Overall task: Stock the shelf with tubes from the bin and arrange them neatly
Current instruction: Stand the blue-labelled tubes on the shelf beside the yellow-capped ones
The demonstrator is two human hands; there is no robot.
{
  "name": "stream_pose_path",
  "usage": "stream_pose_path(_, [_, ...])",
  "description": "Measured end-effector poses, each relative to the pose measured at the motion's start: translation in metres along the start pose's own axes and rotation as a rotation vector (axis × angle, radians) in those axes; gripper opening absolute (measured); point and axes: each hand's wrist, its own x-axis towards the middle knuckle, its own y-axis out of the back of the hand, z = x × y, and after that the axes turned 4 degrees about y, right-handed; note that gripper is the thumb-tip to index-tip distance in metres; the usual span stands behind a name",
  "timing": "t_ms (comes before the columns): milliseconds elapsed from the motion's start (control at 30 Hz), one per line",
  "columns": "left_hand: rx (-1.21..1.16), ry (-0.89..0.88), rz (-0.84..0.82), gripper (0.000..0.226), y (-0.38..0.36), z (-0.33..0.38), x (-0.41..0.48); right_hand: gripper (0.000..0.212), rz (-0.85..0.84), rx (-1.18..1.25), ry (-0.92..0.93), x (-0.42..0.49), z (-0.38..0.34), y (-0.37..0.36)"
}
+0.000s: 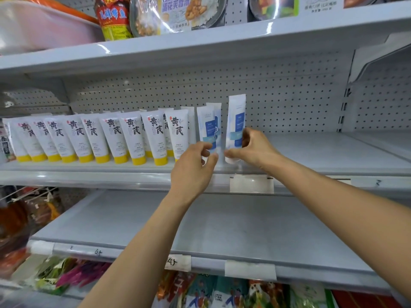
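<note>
A row of white tubes with yellow caps (135, 138) stands cap-down along the middle shelf (333, 152). To their right stand two white-and-blue tubes. My left hand (193, 167) pinches the lower end of the left blue tube (209, 127), which leans a little to the left. My right hand (253, 147) grips the right blue tube (236, 127) near its cap and holds it upright at the shelf's front. A further tube stands behind the left blue one. The bin is not in view.
The middle shelf to the right of the blue tubes is bare. The shelf below (222, 230) holds nothing. Food packs (173, 12) sit on the top shelf. Snack bags (66, 274) lie on the bottom level and at the left.
</note>
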Motion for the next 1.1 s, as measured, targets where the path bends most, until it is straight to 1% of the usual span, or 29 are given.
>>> stream_pose_path(67, [0.099,-0.018,0.0,0.03,-0.001,-0.006,0.001,0.048,0.028,-0.044,-0.027,0.005,0.005,-0.002])
stream_pose_path(233, [0.214,-0.063,0.005,0.029,-0.003,-0.014,0.005,0.047,0.027,-0.125,-0.066,0.014,0.016,-0.01])
stream_pose_path(333, [0.23,-0.076,-0.004,0.029,-0.003,-0.016,0.009,0.053,0.02,-0.151,-0.089,0.019,0.019,-0.014])
stream_pose_path(633, [0.242,-0.053,-0.04,0.031,-0.002,-0.021,0.015,0.05,0.008,-0.152,-0.113,0.023,0.022,-0.017])
stream_pose_path(700, [0.243,-0.054,-0.046,0.031,-0.001,-0.019,0.014,0.051,-0.007,-0.177,-0.125,0.02,0.02,-0.015])
stream_pose_path(767, [0.239,-0.06,-0.036,0.031,0.002,-0.017,0.011,0.056,0.014,-0.247,-0.133,0.013,0.017,-0.013])
stream_pose_path(833, [0.223,-0.063,-0.013,0.03,0.006,-0.016,0.004,0.057,0.068,-0.371,-0.097,0.0,0.013,-0.007])
stream_pose_path(933, [0.185,-0.048,-0.006,0.029,0.012,-0.015,-0.014,0.043,0.12,-0.543,0.065,-0.029,0.006,0.001])
stream_pose_path(1000, [0.165,-0.036,-0.016,0.029,0.016,-0.015,-0.031,0.036,0.095,-0.602,0.175,-0.05,0.001,0.003])
stream_pose_path(1100, [0.178,-0.003,-0.034,0.03,0.025,-0.021,-0.059,0.03,0.0,-0.671,0.3,-0.08,-0.006,-0.005])
